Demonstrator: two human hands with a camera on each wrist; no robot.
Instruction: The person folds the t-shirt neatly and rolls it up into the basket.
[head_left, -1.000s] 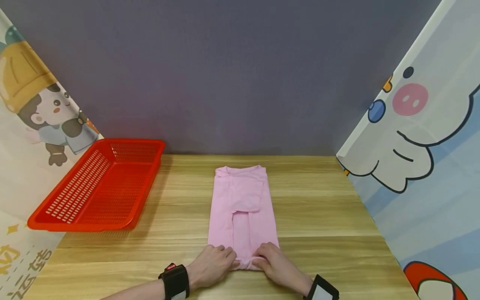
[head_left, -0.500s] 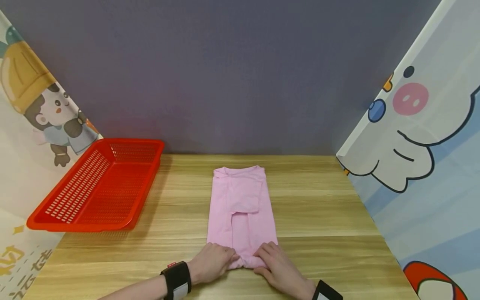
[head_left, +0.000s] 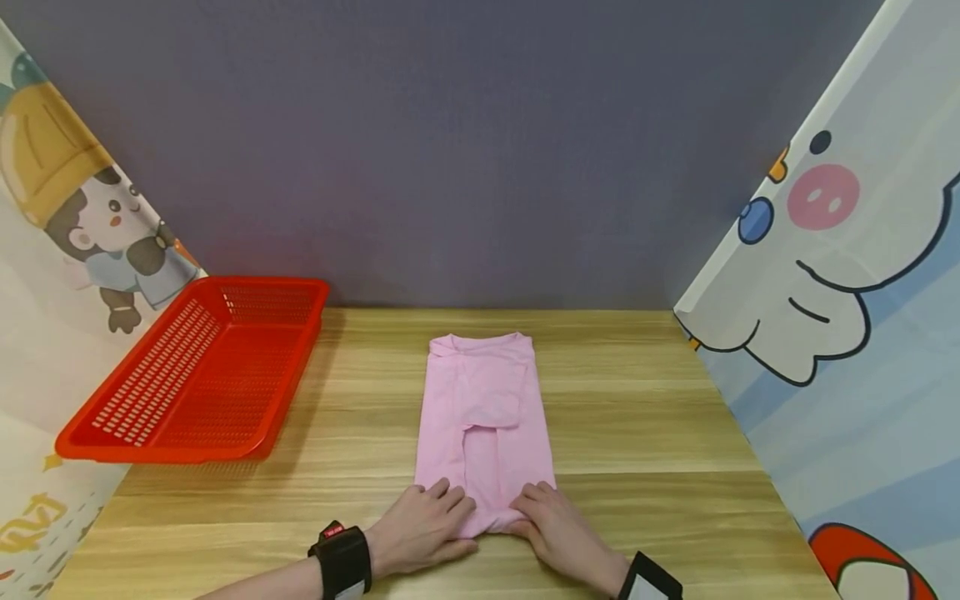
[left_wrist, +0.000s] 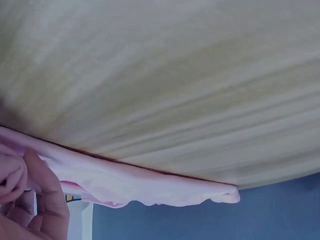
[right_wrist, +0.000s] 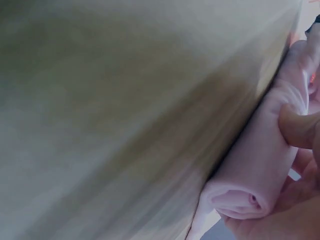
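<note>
A pink shirt [head_left: 487, 400], folded into a long strip, lies on the wooden table with its neckline at the far end. Its near end is rolled up, and the roll [right_wrist: 250, 175] shows its coiled end in the right wrist view. My left hand [head_left: 423, 525] is at the left of the near end, its fingers bent over the cloth and its thumb low along the near side. At the right side, my right hand [head_left: 558, 529] grips the roll, thumb pressed against it. The left wrist view shows the left fingers [left_wrist: 50, 195] curled beside the cloth.
A red plastic basket [head_left: 258, 437] with perforated walls stands at the left of the wooden table [head_left: 637, 417]. A grey panel [head_left: 487, 167] rises behind the table. Printed cartoon sheets [head_left: 885, 292] flank both sides.
The left thumb has shifted toward the near side of the roll, and the left hand's fingers have spread a little. The right hand keeps nearly the same place; the shirt has barely moved.
</note>
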